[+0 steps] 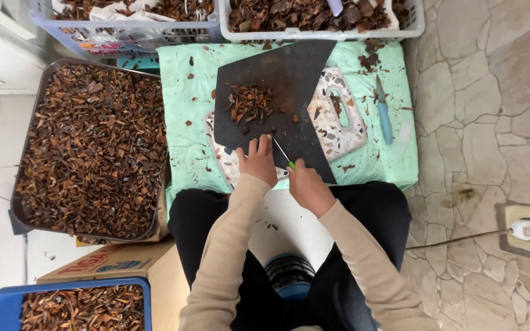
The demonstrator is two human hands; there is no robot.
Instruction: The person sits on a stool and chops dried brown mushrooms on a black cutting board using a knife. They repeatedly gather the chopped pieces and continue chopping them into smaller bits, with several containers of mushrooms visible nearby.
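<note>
My left hand [257, 160] rests fingers-down on the near edge of a dark rubber mat [283, 79], pressing something small that I cannot make out. My right hand [305, 184] grips a small knife [283, 153] with a green handle, its thin blade angled toward the left fingers. A small heap of brown chopped pieces [249, 103] lies on the mat, farther from me. The mat lies over a speckled cutting board [341, 116] on a mint-green cloth [182, 92].
A large dark tray [23, 165] of brown chips sits left. Two white baskets [412, 24] of similar pieces stand beyond the cloth. A blue crate [1, 300] is at bottom left, above it a cardboard box [118, 263]. A blue-handled knife [384, 113] lies right. A floor socket [526, 232] is at the right.
</note>
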